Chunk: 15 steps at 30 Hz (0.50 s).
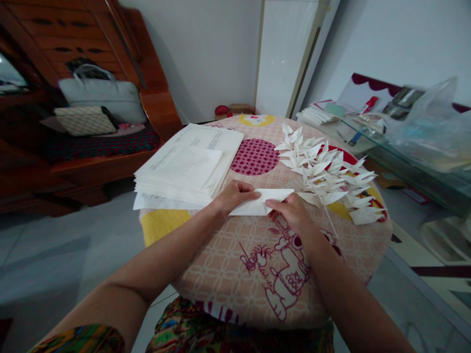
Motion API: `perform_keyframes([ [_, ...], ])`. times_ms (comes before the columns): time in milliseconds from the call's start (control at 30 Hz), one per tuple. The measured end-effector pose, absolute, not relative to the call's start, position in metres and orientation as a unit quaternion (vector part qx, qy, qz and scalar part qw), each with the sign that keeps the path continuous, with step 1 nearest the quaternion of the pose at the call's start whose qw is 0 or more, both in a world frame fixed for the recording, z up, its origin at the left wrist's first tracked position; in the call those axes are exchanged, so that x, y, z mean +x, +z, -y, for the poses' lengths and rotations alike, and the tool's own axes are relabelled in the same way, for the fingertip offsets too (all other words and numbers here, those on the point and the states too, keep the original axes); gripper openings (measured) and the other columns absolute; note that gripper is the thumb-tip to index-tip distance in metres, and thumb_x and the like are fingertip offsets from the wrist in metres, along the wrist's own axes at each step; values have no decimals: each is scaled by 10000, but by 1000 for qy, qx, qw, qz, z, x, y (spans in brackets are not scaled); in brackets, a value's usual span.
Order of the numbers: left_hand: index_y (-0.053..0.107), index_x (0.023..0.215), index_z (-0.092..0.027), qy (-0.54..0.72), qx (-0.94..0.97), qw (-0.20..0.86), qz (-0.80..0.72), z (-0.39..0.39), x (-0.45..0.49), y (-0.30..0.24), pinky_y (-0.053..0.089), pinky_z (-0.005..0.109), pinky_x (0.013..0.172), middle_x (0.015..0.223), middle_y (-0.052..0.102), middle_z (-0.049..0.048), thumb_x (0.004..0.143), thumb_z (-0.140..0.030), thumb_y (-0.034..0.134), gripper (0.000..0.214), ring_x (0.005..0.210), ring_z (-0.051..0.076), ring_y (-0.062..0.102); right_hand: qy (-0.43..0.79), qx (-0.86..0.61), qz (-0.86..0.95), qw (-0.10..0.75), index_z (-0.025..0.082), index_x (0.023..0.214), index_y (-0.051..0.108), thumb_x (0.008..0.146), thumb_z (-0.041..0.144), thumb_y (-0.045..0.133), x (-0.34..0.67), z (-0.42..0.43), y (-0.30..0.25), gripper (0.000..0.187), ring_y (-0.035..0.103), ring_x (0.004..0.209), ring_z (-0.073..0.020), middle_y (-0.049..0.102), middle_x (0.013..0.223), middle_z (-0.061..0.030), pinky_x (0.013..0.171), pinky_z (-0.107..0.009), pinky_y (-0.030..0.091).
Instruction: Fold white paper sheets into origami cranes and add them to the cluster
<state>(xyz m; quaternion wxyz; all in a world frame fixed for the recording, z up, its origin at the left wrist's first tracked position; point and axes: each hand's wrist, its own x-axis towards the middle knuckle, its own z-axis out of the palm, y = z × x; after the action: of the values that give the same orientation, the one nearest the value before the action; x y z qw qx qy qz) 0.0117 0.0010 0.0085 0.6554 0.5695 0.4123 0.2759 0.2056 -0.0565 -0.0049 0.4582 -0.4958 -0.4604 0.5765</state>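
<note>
A folded white sheet of paper (263,201) lies on the round table (228,274), which has a patterned cloth. My left hand (232,196) presses on the sheet's left part with fingers curled over it. My right hand (290,212) pinches its lower right edge. Just right of the sheet lies a heap of several folded white paper shapes (327,176). A thick stack of white paper sheets (189,166) sits at the table's left side, close to my left hand.
A wooden bench (91,162) with a grey bag (105,98) and a quilted bag (85,120) stands at the left. A glass-topped table (412,157) with papers and a plastic bag (430,127) is at the right. Tiled floor surrounds the round table.
</note>
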Motion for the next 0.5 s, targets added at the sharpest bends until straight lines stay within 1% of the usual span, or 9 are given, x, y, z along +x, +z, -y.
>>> perform_keyframes([
  [233,554,585,-145,255,554,680,-406,2,14,6,238,187,408,483,512,-49,675,-407,795,367,407,48,413,540,-524,445,486,153,657,705,619,406,813,199,56,-9,278,541,372,-129,652,501,-14,344,-219,426],
  [300,608,626,-135,244,551,691,-398,2,15,6,272,188,418,518,558,-36,652,-401,817,339,430,58,452,521,-534,447,494,155,637,700,618,392,805,197,56,-11,259,522,360,-121,641,487,-9,340,-219,412],
  [400,700,737,-113,220,556,700,-390,3,15,5,321,195,446,607,645,2,611,-385,851,335,486,82,522,513,-537,439,506,158,614,698,611,376,798,194,55,-12,240,511,355,-120,643,490,-9,337,-225,398],
  [500,728,776,-93,210,562,698,-391,3,14,4,332,202,459,640,679,31,587,-377,863,367,506,98,548,528,-531,421,511,159,585,690,607,381,804,192,56,-10,250,494,345,-118,636,478,-13,327,-230,376],
])
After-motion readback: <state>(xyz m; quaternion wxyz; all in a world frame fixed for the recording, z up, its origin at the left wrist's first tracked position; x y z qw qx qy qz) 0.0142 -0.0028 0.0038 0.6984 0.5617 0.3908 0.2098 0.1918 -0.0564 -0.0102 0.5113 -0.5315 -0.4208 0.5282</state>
